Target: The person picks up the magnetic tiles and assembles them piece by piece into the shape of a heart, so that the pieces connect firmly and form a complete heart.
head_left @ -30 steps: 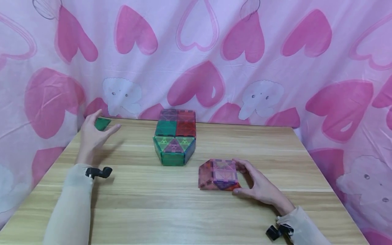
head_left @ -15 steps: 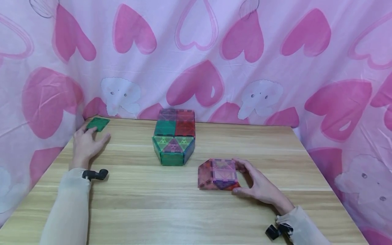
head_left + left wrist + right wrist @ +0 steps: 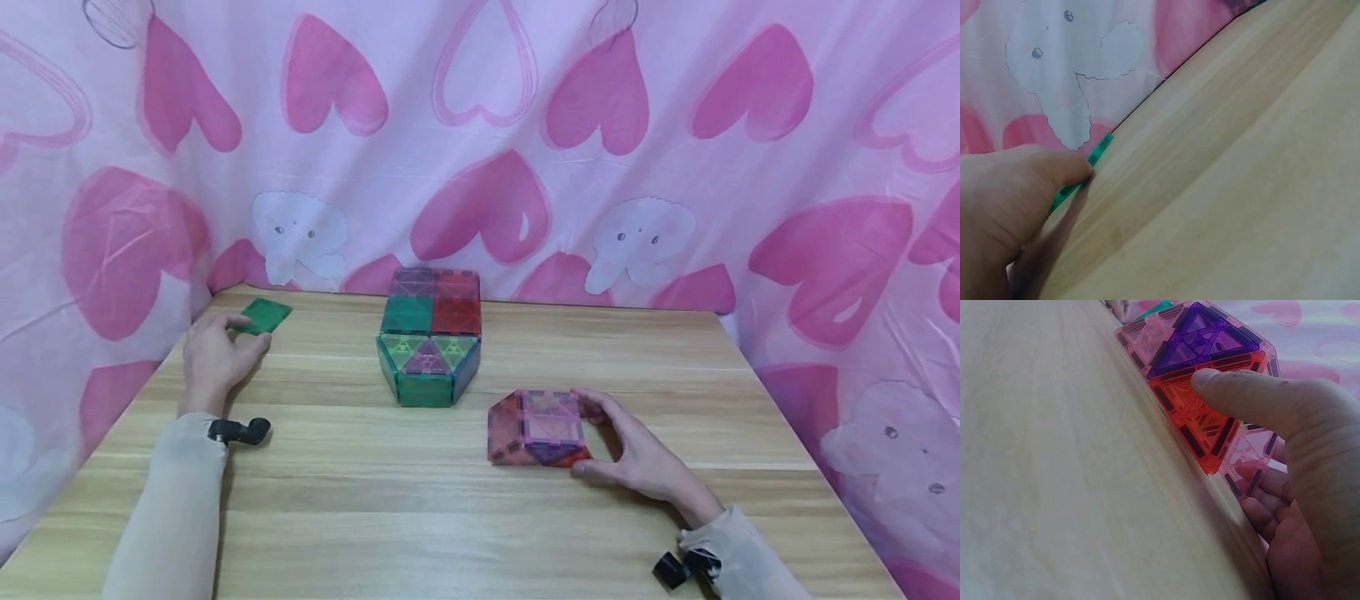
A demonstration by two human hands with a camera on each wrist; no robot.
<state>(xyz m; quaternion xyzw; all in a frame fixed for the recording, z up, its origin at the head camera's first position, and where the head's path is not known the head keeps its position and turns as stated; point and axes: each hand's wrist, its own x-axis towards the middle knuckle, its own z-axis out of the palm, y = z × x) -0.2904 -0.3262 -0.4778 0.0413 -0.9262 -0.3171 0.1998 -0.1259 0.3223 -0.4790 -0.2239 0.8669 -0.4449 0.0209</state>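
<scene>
At the table's far left, my left hand (image 3: 217, 354) pinches a green magnetic tile (image 3: 267, 316) between thumb and fingers. The left wrist view shows the thumb against the edge of that green tile (image 3: 1101, 149); the fingers behind are hidden. Right of centre, a small pink magnetic-tile block (image 3: 551, 417) stands on the table, gripped at its right side by my right hand (image 3: 633, 454). In the right wrist view the thumb presses a red-orange triangle tile (image 3: 1191, 415) beside a purple triangle tile (image 3: 1200, 339), with the fingers curled behind the block.
A larger magnetic-tile build (image 3: 423, 389) in green, red and purple stands at the back centre of the wooden table (image 3: 360, 517). Behind and at both sides hangs a pink heart-print curtain (image 3: 480, 75).
My left hand came down to the green tile, took hold of it and drew it slightly right and nearer. The right hand and the pink block stayed put.
</scene>
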